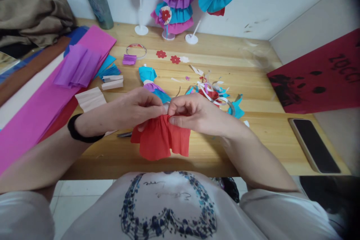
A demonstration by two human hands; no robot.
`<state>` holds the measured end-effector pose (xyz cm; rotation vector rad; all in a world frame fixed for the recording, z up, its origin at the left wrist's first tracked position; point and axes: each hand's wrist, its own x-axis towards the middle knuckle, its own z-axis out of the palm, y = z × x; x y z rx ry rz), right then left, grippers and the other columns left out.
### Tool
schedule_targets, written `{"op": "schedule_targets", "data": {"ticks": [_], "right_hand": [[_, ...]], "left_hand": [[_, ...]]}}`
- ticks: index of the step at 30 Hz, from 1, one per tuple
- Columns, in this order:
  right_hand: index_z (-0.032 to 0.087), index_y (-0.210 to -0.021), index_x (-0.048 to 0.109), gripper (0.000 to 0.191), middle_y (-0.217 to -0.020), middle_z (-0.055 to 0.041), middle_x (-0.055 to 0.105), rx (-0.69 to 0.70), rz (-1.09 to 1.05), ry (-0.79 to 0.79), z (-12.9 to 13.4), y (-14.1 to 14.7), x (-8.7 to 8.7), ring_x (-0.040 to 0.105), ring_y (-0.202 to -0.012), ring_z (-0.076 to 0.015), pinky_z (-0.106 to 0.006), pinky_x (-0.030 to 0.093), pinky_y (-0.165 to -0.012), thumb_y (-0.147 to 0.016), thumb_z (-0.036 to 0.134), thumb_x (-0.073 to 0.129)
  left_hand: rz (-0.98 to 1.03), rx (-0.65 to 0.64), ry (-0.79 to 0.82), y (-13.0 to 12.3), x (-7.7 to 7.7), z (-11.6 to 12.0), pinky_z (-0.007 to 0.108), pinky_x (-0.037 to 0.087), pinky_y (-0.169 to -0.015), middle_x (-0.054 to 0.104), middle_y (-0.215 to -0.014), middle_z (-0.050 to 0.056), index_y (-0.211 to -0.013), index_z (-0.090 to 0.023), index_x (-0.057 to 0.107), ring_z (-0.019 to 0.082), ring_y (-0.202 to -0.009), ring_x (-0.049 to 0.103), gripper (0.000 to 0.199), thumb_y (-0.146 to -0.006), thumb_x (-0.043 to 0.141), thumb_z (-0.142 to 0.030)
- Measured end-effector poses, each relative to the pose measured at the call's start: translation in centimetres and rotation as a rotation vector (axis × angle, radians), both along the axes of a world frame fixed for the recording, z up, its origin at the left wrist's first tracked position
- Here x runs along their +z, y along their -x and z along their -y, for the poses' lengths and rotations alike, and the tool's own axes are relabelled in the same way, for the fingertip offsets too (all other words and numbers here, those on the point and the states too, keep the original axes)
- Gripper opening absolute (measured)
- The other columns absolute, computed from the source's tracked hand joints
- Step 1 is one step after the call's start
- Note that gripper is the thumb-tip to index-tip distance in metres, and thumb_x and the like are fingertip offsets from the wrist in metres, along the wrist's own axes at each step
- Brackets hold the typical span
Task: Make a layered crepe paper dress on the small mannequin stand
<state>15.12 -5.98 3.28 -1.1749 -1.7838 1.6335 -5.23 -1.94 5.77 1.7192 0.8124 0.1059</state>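
Brown cloth (33, 11), heaped at far left. Pink paper (56, 93), long sheets, laid aslant on the wooden table (258, 150); purple piece (77, 65), pleated, on top. Cream paper (90, 99), just beside. Left hand (142, 108), black band (75, 129) at wrist: thumb and fingers pinched narrow on the gathered upper edge of the red crepe strip (157, 138). Dark pointed tool (124, 134), partly hidden behind the strip. Red strip, before the person at the table's near side, fanned downward below the blue-and-purple paper form (148, 73); their join hidden by fingers. Right hand (194, 114): thumb and forefinger closed on the same edge, close beside the left. Paper scraps (210, 92), loose pile beyond the right hand. Phone (315, 146), dark screen upward, at far right, near the red panel (317, 77).
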Motion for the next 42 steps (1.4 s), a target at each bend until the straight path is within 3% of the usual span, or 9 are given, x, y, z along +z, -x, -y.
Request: {"op": "schedule_targets", "data": {"ticks": [15,22,31,42], "right_hand": [[0.017,-0.069,0.054,0.005,-0.057,0.0065,0.043,-0.04,0.054,-0.048,0.2,0.2,-0.3,0.037,-0.053,-0.0071,-0.021,0.029,-0.048,-0.073,0.018,0.057],[0.018,-0.072,0.057,0.003,-0.059,0.0054,0.05,-0.037,0.065,-0.032,0.4,0.3,-0.3,0.043,-0.052,-0.0078,-0.021,0.033,-0.049,-0.074,0.02,0.058],[0.015,-0.074,0.065,0.01,-0.06,0.0024,0.057,-0.089,0.183,-0.106,0.6,0.4,-0.1,0.047,-0.051,-0.0089,-0.022,0.035,-0.047,-0.076,0.024,0.061],[0.016,-0.092,0.067,0.02,-0.061,0.0048,0.049,-0.042,0.239,-0.14,0.7,-0.3,-0.1,0.04,-0.052,-0.0081,-0.022,0.028,-0.046,-0.079,0.03,0.062]], "left_hand": [[-0.09,0.075,-0.136,-0.5,0.2,1.0,0.019,0.027,-0.039,0.05,-0.04,-0.001,-0.049,-0.017,0.047,0.007,-0.036,0.044,0.044,-0.091,0.046,-0.028],[-0.055,0.027,-0.193,-0.6,0.6,1.0,0.019,0.024,-0.044,0.042,-0.044,-0.005,-0.062,-0.015,0.055,0.006,-0.043,0.037,0.031,-0.09,0.041,-0.019],[-0.022,-0.008,-0.171,-0.2,-0.7,0.5,0.021,0.018,-0.043,0.038,-0.049,-0.005,-0.061,-0.013,0.062,0.005,-0.047,0.032,0.02,-0.078,0.051,-0.018],[0.09,0.006,0.0,-0.2,-0.9,-0.4,0.018,0.027,-0.046,0.048,-0.051,-0.005,-0.063,-0.014,0.064,0.006,-0.049,0.038,0.014,-0.073,0.057,-0.021]]}}
